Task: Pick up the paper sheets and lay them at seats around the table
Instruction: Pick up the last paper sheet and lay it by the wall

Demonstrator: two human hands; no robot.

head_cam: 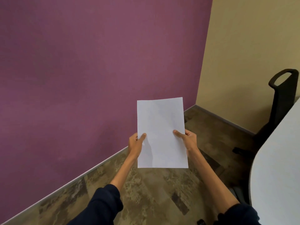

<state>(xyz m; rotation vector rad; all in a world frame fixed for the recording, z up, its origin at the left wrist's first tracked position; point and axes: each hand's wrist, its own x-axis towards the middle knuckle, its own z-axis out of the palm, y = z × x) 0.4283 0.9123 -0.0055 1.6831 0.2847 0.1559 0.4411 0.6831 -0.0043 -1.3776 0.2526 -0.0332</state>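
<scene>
White paper sheets (161, 127) are held upright in front of me, above the floor. My left hand (135, 142) grips their left edge, thumb on the front face. My right hand (188, 139) grips the right edge the same way. How many sheets are in the stack cannot be told. The white table (279, 168) with a rounded corner lies at the right, apart from the sheets.
A black office chair (281, 101) stands at the table's far side on the right. A purple wall fills the left and centre and meets a beige wall at the corner. Patterned brown floor (146, 192) lies below my arms.
</scene>
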